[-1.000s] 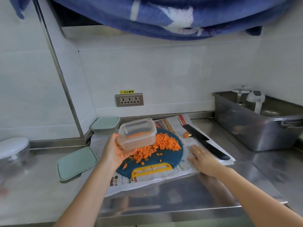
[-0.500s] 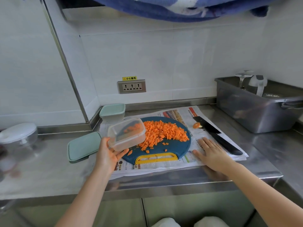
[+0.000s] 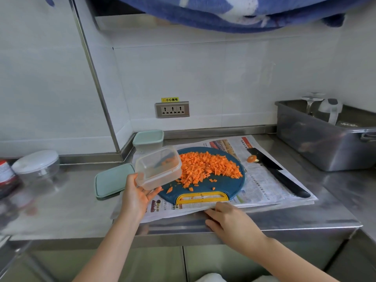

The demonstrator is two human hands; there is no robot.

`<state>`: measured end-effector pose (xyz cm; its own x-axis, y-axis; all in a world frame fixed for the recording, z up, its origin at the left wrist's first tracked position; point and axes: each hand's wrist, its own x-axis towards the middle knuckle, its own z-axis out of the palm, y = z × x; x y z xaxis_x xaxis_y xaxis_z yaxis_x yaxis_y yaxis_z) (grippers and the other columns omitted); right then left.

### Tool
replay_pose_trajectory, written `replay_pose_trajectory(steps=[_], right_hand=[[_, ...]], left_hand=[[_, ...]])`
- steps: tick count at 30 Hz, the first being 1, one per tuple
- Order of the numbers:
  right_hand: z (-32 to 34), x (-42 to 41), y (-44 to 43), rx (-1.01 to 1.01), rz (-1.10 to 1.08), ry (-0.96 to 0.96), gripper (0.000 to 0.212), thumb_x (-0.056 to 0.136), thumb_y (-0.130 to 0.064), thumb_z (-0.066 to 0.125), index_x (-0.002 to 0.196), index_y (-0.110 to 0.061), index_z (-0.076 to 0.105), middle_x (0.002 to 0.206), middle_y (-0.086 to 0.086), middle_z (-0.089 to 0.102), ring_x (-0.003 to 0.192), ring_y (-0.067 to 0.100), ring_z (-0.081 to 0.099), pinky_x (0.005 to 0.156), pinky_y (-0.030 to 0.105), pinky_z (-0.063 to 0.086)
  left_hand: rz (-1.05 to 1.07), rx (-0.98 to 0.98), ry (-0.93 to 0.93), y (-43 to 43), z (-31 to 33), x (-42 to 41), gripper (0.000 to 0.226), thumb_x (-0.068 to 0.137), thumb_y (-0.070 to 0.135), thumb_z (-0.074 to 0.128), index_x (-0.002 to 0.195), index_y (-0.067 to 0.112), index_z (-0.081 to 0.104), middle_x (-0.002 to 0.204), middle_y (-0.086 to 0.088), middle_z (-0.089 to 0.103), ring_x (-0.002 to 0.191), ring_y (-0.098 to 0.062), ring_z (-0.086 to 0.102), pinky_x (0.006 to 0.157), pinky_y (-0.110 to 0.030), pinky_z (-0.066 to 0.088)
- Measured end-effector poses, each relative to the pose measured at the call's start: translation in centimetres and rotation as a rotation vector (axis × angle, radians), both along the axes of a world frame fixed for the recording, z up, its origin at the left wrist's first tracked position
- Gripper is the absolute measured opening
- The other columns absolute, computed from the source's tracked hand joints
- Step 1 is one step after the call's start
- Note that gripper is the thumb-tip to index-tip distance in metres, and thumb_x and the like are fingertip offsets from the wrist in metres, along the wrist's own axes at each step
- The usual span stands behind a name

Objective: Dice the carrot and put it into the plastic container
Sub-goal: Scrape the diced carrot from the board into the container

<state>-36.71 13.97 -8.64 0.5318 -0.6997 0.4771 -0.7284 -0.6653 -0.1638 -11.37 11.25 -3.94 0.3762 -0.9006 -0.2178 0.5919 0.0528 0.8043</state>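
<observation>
A: Status, big to small?
B: Under everything a steel counter is seen. A steel tub is parked far right of both hands, well apart.
A: Paper?
B: A newspaper is spread on the counter. Its near edge is pressed by the right hand, fingers straight and flat, nothing held.
A: Board?
B: A blue cutting board is laid on the newspaper. Its yellow handle is just beyond the right hand's fingertips. A black knife is laid on the paper, up and right of that hand, untouched.
A: Carrot?
B: The diced carrot is piled on the board, immediately right of the left-hand grip. Orange is seen through the container's clear wall. Inside or behind cannot be told.
A: Grip?
B: The plastic container is clamped by the left hand, thumb on the near wall, fingers curled beneath. It is held off the counter, tilted, over the board's left edge.
A: Small stuff?
B: A green lid is laid flat on the counter, just left of the grip. A lidded box is set behind the grip, by the wall. A carrot end is seen beside the knife blade, well right of the grip.
</observation>
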Motion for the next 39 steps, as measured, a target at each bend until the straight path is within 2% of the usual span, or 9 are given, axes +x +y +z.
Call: replay_pose_trajectory(steps=[6,12,19,21,24,28,32,35,39], right_hand=[[0.1,1.5,-1.0,0.092,0.124,0.039,0.043,0.094,-0.042,0.033,0.105,-0.02,0.068,0.087,-0.001,0.058,0.075,0.02,0.06,0.061,0.03,0.052],[0.8,1.2,-0.1,-0.123,0.24,0.091,0.045,0.095,-0.054,0.036,0.089,-0.028,0.072,0.071,-0.009,0.051,0.054,0.008,0.052,0.043,0.019,0.039],[-0.3,2.0,0.9,-0.187,0.271,0.014,0.017,0.083,-0.023,0.065,0.066,-0.023,0.067,0.063,-0.008,0.05,0.051,0.007,0.047,0.041,0.021,0.038],[0.9,0.7,0.4,-0.141,0.188,-0.116,0.021,0.083,-0.023,0.059,0.064,-0.021,0.066,0.061,-0.008,0.051,0.049,0.005,0.046,0.042,0.019,0.039],[4.1,-3.4,-2.7,-0.069,-0.202,-0.263,0.02,0.085,-0.022,0.067,0.065,-0.017,0.066,0.064,-0.007,0.056,0.049,0.005,0.051,0.048,0.02,0.047],[6.0,-7.6,-5.7,0.114,-0.547,-0.034,0.03,0.095,-0.035,0.054,0.074,-0.013,0.058,0.068,-0.004,0.053,0.058,0.012,0.049,0.054,0.023,0.037],[5.1,-6.8,-4.1,0.194,-0.07,-0.044,0.017,0.095,-0.026,0.055,0.102,-0.017,0.067,0.101,-0.005,0.064,0.091,0.011,0.06,0.075,0.015,0.043],[4.5,-6.2,-4.0,0.215,0.071,0.187,0.039,0.09,-0.044,0.058,0.123,-0.023,0.059,0.115,-0.009,0.056,0.106,0.008,0.052,0.086,0.018,0.04],[3.7,-4.6,-3.9,0.064,0.134,0.281,0.024,0.088,-0.025,0.047,0.093,-0.017,0.069,0.089,-0.001,0.063,0.078,0.019,0.064,0.061,0.027,0.05]], left_hand=[[0.023,0.0,0.005,0.0,0.7,-0.1,0.019,0.094,0.028,0.046,0.101,0.014,0.058,0.1,-0.013,0.065,0.09,-0.027,0.064,0.054,-0.031,0.058],[0.031,-0.016,-0.003,0.2,0.9,0.2,0.019,0.094,0.027,0.045,0.1,0.014,0.057,0.099,-0.013,0.064,0.087,-0.027,0.064,0.053,-0.031,0.058],[0.011,-0.018,-0.016,0.1,1.5,-0.3,0.02,0.094,0.028,0.045,0.103,0.015,0.057,0.1,-0.012,0.064,0.091,-0.027,0.064,0.054,-0.031,0.058],[0.017,-0.021,-0.011,0.1,1.6,-0.4,0.019,0.094,0.028,0.045,0.1,0.015,0.057,0.098,-0.012,0.064,0.089,-0.027,0.064,0.053,-0.031,0.058],[0.043,-0.024,-0.017,0.1,1.6,-0.3,0.019,0.094,0.028,0.044,0.097,0.015,0.057,0.097,-0.011,0.064,0.088,-0.027,0.063,0.051,-0.03,0.058],[0.032,-0.024,0.008,0.4,1.1,-0.4,0.022,0.095,0.027,0.041,0.096,0.013,0.057,0.095,-0.012,0.063,0.086,-0.027,0.062,0.05,-0.03,0.057],[0.026,-0.015,0.006,0.3,1.4,-0.4,0.022,0.094,0.027,0.041,0.098,0.012,0.057,0.096,-0.013,0.063,0.088,-0.028,0.063,0.051,-0.03,0.058],[0.035,-0.017,-0.019,0.0,2.0,-0.4,0.019,0.094,0.025,0.043,0.098,0.011,0.056,0.095,-0.013,0.063,0.086,-0.028,0.063,0.05,-0.03,0.058],[0.045,-0.02,-0.047,0.2,2.5,-0.4,0.016,0.095,0.023,0.042,0.097,0.012,0.054,0.095,-0.013,0.062,0.087,-0.028,0.062,0.054,-0.033,0.059]])
